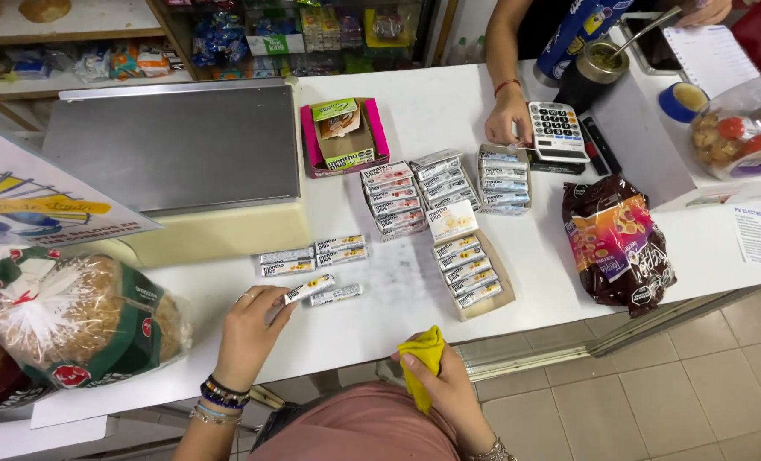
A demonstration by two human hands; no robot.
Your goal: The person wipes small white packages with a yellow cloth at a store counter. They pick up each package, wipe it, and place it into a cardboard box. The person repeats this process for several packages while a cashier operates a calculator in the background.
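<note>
- The white bench [449, 111] carries everything here; its near edge runs just under the person's arms, so anything slid toward the body could tip off onto the tiled floor [696, 401].
- The flat grey scale [175, 145] sits at the left rear, well apart from the hands; no risk there that I can judge.
- A bagged loaf [81, 320] lies at the left, close beside the left forearm. A backward sweep of that arm could shove it over the near edge.
- The dark snack bag [615, 243] lies at the right, away from both hands.
- Rows of small candy packs [393, 201] and an open carton of the same [474, 273] stand mid-bench. A hasty reach across could scatter the neat rows.
- The left hand [248, 333] has its fingers [274, 299] pinched around one candy stick [308, 288], which rests on the bench with its far end beside a loose stick [336, 294]. A slipping pinch might knock that neighbour askew.
- The right hand [444, 388] is closed around a yellow cloth [423, 363], held off the bench near the body; the cloth could drop to the floor if that grip slackens.
- Another person's hand [509, 115] rests by a calculator [558, 130] at the far side, clear of the sticks.
</note>
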